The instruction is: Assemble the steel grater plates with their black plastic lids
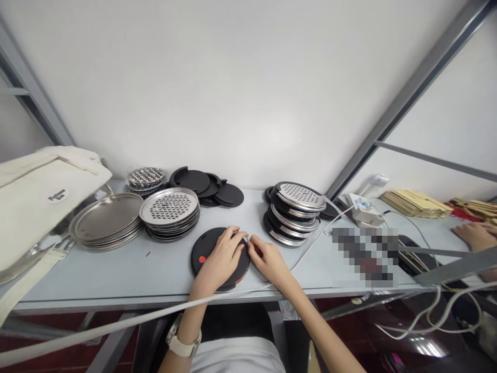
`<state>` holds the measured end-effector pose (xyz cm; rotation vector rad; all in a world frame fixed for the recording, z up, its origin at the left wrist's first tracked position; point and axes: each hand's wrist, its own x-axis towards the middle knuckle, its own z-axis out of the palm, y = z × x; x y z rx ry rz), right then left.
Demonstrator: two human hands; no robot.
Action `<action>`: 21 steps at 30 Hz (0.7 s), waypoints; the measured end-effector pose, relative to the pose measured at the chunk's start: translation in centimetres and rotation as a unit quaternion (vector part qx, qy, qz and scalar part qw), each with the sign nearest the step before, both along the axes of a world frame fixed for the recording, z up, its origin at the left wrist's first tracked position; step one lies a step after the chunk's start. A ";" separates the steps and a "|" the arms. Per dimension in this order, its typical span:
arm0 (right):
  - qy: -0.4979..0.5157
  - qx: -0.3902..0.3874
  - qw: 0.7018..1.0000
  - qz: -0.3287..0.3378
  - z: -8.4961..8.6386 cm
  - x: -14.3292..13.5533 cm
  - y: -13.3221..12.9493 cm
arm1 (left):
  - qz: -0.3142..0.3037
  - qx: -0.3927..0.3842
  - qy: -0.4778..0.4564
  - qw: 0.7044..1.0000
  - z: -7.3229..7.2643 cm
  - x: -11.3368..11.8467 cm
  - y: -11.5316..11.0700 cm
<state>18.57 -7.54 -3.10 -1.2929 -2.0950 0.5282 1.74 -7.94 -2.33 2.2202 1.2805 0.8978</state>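
A round black disc [209,239] with a small red-orange dot lies flat near the table's front edge. Over its right half rests my left hand [225,254], fingers stretched out and slightly apart. At the disc's right rim my right hand [267,259] is pinched closed beside the left fingertips; what sits between its fingertips is too small to make out. To the left stands a stack of perforated metal grater plates [170,206]. Another stack, of metal plates joined with black holders [297,212], is to the right.
Plain metal discs [104,220] are stacked at left beside a white bag [46,197]. Several black round holders [229,194] lie by the wall. A white cable [155,316] crosses in front of the table. Yellowish envelopes [415,203] and another person's hand [476,235] are at far right.
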 end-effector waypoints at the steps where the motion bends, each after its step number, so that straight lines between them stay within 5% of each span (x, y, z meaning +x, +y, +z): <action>1: 0.001 0.000 1.000 0.000 0.0 0.0 -0.1 | -0.001 0.004 -0.003 1.000 0.0 0.0 0.0; 21: -0.020 0.007 1.000 -0.004 -0.1 0.0 -0.2 | -0.042 0.027 -0.002 0.999 0.1 0.1 0.1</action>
